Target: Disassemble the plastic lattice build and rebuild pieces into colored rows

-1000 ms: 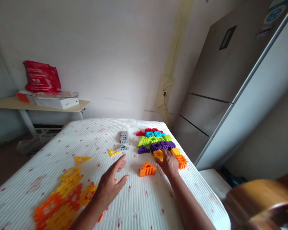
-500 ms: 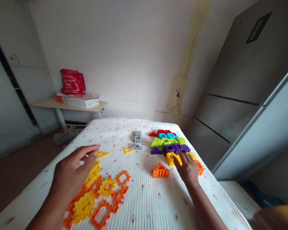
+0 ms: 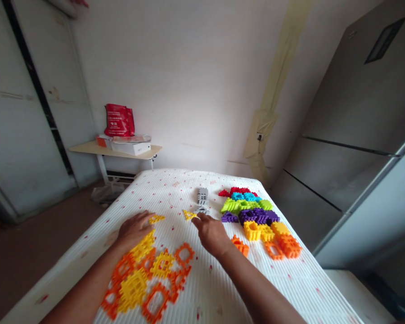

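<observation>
Both hands are in view over the bed (image 3: 202, 288), which has a white ribbed cover with red flecks.

Left hand (image 3: 134, 231) sits at the top of a flat pile of orange and yellow blocks (image 3: 132, 290). Left fingers (image 3: 145, 218) are spread wide, with nothing visibly held. Their tips are just beside a small yellow block (image 3: 156, 218).

Right hand (image 3: 212, 235) is out in the middle of the bed. Right fingers (image 3: 199, 218) are narrow and loosely together, with no visible hold. Their tips are just beside a yellow triangle (image 3: 190, 215) and a small grey block (image 3: 202, 209). Can't tell if they touch. A taller grey stack (image 3: 202, 195) lies just beyond. A small orange block (image 3: 239, 246) is near the right wrist.

To the right, rows of blocks run down the bed: red (image 3: 238, 192), blue (image 3: 244, 196), green (image 3: 245, 206), purple (image 3: 256, 216), yellow (image 3: 253, 230), orange (image 3: 289, 246).

Past the bed's far end, a narrow wooden surface (image 3: 114, 150) carries a red bag (image 3: 119, 120) and a white box (image 3: 131, 148). A steel fridge (image 3: 351, 135) stands right of the bed.
</observation>
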Demonstrator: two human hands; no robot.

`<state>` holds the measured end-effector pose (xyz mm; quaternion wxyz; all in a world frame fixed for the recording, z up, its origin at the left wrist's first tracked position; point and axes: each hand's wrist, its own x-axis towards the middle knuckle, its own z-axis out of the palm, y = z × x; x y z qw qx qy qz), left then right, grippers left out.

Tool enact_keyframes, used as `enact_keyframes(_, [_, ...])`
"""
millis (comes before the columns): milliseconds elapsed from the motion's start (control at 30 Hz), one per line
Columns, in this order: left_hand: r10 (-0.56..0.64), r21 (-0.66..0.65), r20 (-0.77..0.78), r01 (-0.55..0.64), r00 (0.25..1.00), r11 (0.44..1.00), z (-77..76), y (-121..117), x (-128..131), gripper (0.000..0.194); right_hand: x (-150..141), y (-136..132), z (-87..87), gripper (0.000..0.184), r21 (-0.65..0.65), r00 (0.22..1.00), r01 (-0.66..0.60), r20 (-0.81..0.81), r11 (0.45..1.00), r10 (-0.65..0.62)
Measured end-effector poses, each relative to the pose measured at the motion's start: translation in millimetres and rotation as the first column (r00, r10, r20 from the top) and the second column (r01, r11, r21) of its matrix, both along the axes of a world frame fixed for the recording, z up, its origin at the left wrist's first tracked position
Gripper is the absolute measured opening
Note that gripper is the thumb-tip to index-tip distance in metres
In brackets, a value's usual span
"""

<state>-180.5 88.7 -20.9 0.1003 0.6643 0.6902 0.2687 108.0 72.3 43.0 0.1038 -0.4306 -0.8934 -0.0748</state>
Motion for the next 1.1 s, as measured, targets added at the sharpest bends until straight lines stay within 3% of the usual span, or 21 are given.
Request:
enact_keyframes(167, [-0.066,0.018,0.007,0.066,0.998,0.998,-2.4,0.7,4.0,0.039,-54.9,36.6,-19.8,0.03,-0.076,0.979,0.085,0.191,0.993,-0.069])
enact_keyframes(333, [-0.093,0.036,0.027,0.092,0.995,0.995,-4.2,0.2,4.7,0.039,-70.6,49.0,-31.3,0.023,-0.105,0.967,0.147,0.225,0.983,-0.121])
enact_keyframes(633, [0.023,0.059,0.103,-0.029,0.994,0.998,-12.8,3.5,38.1,0.033,-51.7,19.0,-32.6,0.022,-0.098,0.961,0.16,0.241,0.982,-0.133])
enact_keyframes(867, [-0.017,0.079,0.222,0.0,0.975,0.997,-14.4,-0.3,75.9,0.029,-18.9,8.4,-19.2,0.025,-0.132,0.963,0.211,0.199,0.969,-0.182])
enact_keyframes(1100, [-0.031,0.059,0.429,0.006,0.903,0.998,-13.3,-11.4,71.7,0.035,1.7,24.5,-5.6,0.036,-0.181,0.975,0.051,0.222,0.982,-0.01])
